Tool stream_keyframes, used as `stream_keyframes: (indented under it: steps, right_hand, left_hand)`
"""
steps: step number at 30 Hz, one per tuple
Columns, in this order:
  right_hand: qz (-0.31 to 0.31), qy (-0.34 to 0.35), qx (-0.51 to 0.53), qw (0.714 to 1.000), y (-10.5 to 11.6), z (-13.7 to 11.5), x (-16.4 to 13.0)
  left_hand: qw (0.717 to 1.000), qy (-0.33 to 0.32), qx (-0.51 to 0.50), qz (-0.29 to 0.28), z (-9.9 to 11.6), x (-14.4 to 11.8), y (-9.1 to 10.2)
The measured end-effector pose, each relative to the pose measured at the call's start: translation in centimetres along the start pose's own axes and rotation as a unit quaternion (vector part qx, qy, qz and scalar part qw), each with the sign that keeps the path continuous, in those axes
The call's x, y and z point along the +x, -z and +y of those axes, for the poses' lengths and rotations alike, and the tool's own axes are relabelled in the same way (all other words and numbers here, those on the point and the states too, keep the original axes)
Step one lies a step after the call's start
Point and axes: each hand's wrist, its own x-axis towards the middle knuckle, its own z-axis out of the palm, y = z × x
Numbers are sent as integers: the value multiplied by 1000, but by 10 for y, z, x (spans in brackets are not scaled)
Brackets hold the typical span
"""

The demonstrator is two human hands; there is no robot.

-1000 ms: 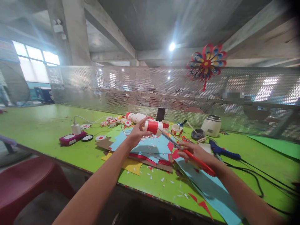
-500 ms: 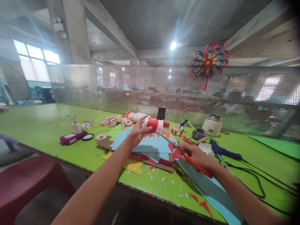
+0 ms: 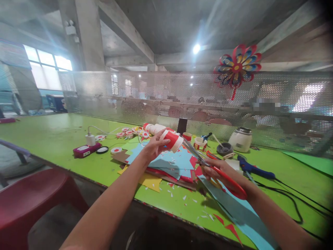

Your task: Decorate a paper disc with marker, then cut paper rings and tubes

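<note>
- The right hand (image 3: 217, 170) is gripping red-handled scissors (image 3: 221, 173), fingers through the loops; the blades are pointing up and left toward the cup and standing slightly parted.
- The left hand (image 3: 153, 147) is closing around a red-and-white paper cup (image 3: 173, 140), holding it tilted above the paper pile, rim toward the scissors.
- The blade tips are lying just beside the cup's rim; whether they are biting into it is hard to make out.
- Judged from this, the cutting of this cup is only starting: no slits are showing on its wall.
- Small paper scraps (image 3: 187, 198) are lying on the green table (image 3: 52, 139), beside stacked coloured sheets (image 3: 169, 165), suggesting other cutting is done.
- Farther back, finished red-and-white discs (image 3: 127, 132) and a row of nested cups (image 3: 154, 128) are lying; their number is too blurred to tell.
- A blue glue gun (image 3: 251, 168) is resting to the right, its cord running off.
- A pinwheel (image 3: 238, 67) is hanging on the mesh screen (image 3: 130, 93); everything behind it is hazy.
</note>
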Motion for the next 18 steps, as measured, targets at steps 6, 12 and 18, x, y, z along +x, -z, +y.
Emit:
stream_keyframes:
  steps: [6,12,18]
  right_hand:
    - [-16,-29,6,999,-2,-11,-4]
    - [-22,-34,39,998,-6,-7,-4]
    - [-9,-23,32,999,-8,-5,-1]
  left_hand:
    - [1000,6,4,4,0,-1,-3]
    - [1000,-7,-3,25,-3,0,0]
    - [1000,-17,16,14,-8,2,2]
